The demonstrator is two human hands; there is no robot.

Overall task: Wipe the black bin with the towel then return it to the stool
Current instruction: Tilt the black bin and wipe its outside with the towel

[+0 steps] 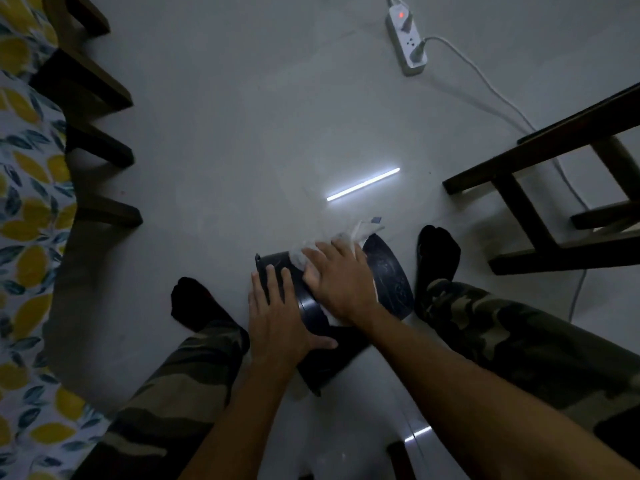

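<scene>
The black bin (310, 308) lies on its side on the floor between my two feet. My left hand (277, 313) rests flat on its near side and steadies it. My right hand (341, 277) presses a white towel (349, 235) against the top of the bin's wall. The towel's loose end sticks out beyond my fingers. A round black lid or base (393, 275) shows just to the right of my right hand. The dark wooden stool (540, 199) stands at the right, beside my right foot.
A white power strip (407, 41) with plugs and a cable (485, 77) lies on the floor at the far right. Dark wooden furniture legs (100, 157) and a lemon-print cloth (27, 202) line the left side. A light reflection streaks the grey floor (363, 183).
</scene>
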